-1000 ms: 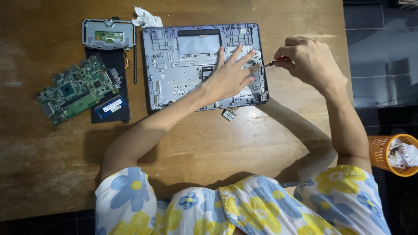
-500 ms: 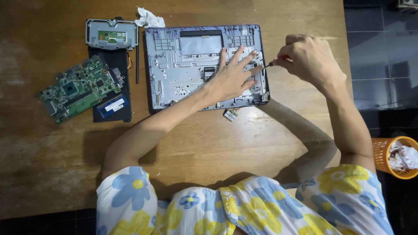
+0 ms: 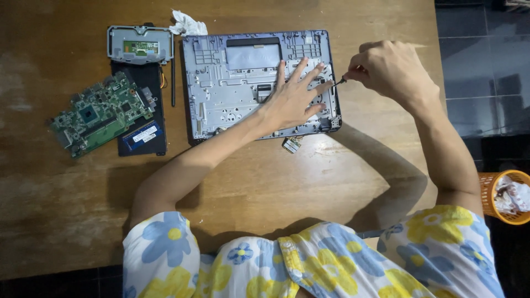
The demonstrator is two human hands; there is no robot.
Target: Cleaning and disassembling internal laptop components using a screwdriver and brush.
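The left hand (image 3: 291,100) lies flat, fingers spread, on the opened laptop chassis (image 3: 232,83). The right hand (image 3: 389,69), fisted round a small screwdriver (image 3: 341,80), hides its handle; the tip meets the chassis's right edge.

Brown wood, grey metal, green boards and a flowered dress

The table (image 3: 309,176) is warm brown wood with paler worn streaks. The opened laptop shell (image 3: 232,83) is silvery grey with a bluish rim. The circuit board (image 3: 99,113) is green with dark chips, lying partly on a black slab (image 3: 141,110) that also carries a small blue memory stick (image 3: 142,136). The touchpad piece (image 3: 139,45) is grey with a green patch. The crumpled tissue (image 3: 187,25) is white. The dress (image 3: 309,259) is white with blue and yellow flowers. The basket (image 3: 494,187) is orange, on dark grey floor tiles (image 3: 480,66).
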